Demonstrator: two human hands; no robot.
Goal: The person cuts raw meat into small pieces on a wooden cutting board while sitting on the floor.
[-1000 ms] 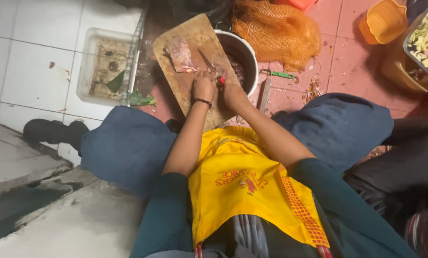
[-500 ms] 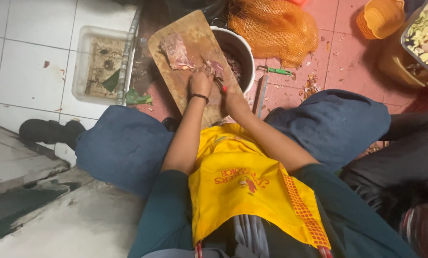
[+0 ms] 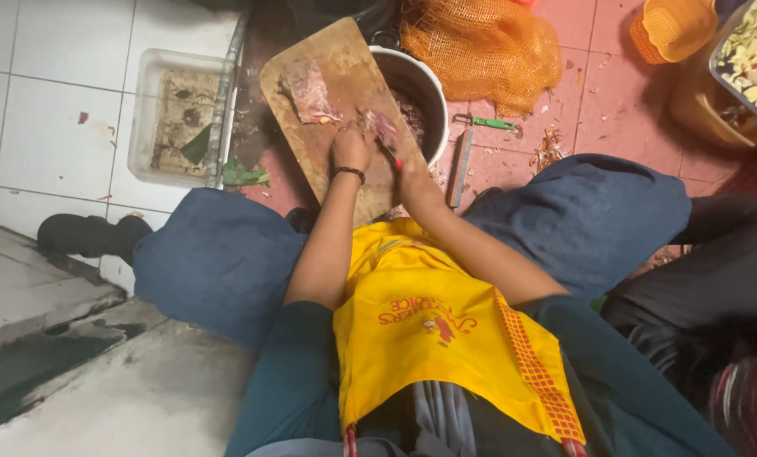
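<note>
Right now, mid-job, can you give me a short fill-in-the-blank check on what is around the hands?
1. Both hands work on pinkish raw meat lying on a ____ cutting board.
2. The left hand wears a black band on its ____.
3. Beside the board stands a round metal pot, and past it lies a mesh sack coloured ____.

Missing words: wooden; wrist; orange

Both hands (image 3: pixel 377 151) work meat (image 3: pixel 381 127), apparently cutting, on a wooden board (image 3: pixel 328 85).

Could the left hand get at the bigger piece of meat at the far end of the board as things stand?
Probably yes. The left hand rests on the cutting board, and only bare board lies between it and the bigger piece of meat.
</note>
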